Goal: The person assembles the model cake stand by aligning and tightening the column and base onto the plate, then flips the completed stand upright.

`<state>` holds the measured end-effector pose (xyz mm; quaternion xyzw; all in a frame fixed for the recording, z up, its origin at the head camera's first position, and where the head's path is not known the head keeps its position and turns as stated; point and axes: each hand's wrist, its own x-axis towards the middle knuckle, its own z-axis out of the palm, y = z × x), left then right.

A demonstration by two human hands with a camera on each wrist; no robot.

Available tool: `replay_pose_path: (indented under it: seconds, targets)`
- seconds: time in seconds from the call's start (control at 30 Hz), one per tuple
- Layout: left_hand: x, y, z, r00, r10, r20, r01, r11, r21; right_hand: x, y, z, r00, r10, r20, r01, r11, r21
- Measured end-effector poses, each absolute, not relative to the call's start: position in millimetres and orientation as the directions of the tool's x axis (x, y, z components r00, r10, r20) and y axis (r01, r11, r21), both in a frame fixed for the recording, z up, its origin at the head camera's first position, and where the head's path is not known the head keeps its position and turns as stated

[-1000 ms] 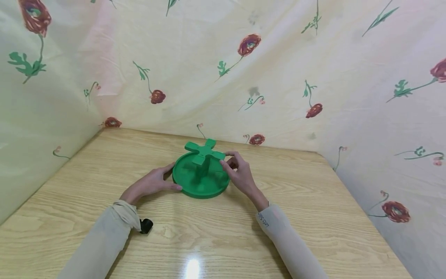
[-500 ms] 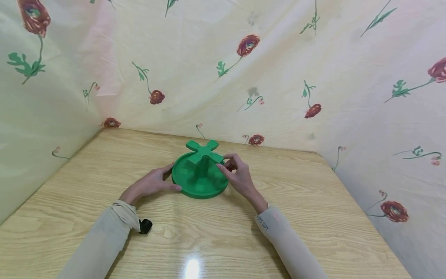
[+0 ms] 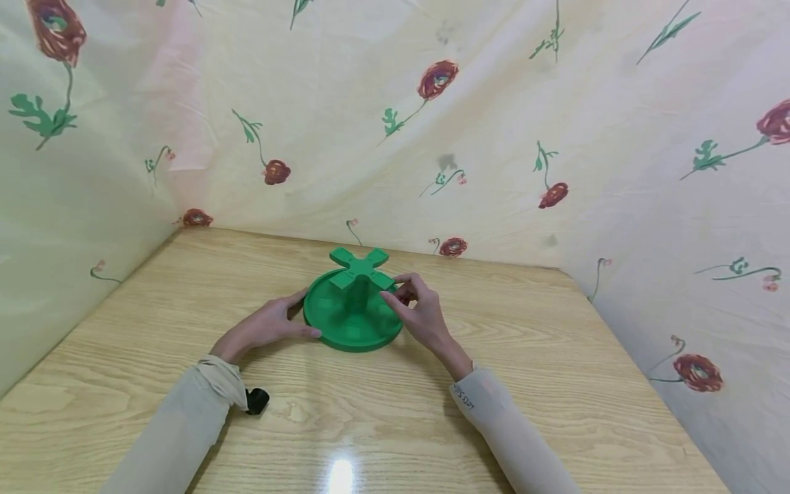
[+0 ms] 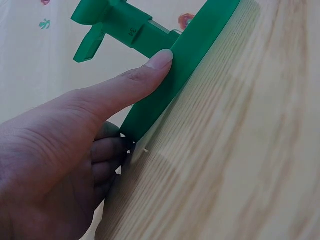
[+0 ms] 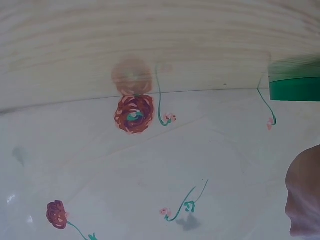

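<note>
A green round base [image 3: 352, 336] with a raised rim sits on the table. From its middle a green post [image 3: 356, 298] rises to a four-armed cross-shaped top [image 3: 361, 267]. My left hand [image 3: 271, 322] holds the base's left side; in the left wrist view its thumb [image 4: 135, 82] presses on the rim, the other fingers bent beyond it. My right hand [image 3: 422, 312] pinches the tip of the cross-shaped top's right front arm; the fingertips are partly hidden. The right wrist view shows only part of the right hand [image 5: 305, 195] and the base's edge [image 5: 295, 90].
The wooden table [image 3: 382, 418] extends around the base. A flower-patterned sheet [image 3: 345, 123] hangs at the back and both sides. A small black object [image 3: 257, 401] sits beside the left sleeve [image 3: 185, 418].
The cross-shaped top has turned a little clockwise, seen from above, its right arm coming forward. My right hand moved slightly with it. The left hand and base stayed in place.
</note>
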<state>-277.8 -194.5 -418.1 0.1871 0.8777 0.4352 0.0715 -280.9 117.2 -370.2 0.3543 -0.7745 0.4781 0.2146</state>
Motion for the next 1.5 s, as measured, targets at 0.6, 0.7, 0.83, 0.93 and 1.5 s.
replay_pose_path:
  seconds: [0.6,0.7,0.83,0.93,1.5]
  targets:
    - [-278,-195,-419,-0.919,0.392,0.041,0.27,0.548,0.792,-301,118,-391,-0.645,-0.348,0.68,-0.764,0.303,-0.569]
    - [-279,-194,-419,-0.917,0.395,0.046,0.273,0.539,0.797,-307,120,-397,-0.633,-0.351,0.69,-0.774,0.294,-0.561]
    - [-279,-194,-419,-0.918,0.394,0.045,0.271,0.538,0.798,-307,120,-397,-0.61,-0.359,0.707,-0.793,0.278,-0.542]
    - [-279,-194,-419,-0.919,0.393,0.039,0.269,0.549,0.792,-307,122,-397,-0.616,-0.368,0.696,-0.787,0.284,-0.547]
    - [-284,-198,-406,-0.9,0.434,-0.039,0.274,0.632,0.725,-318,174,-404,-0.847,-0.491,0.205,-0.499,0.601,-0.625]
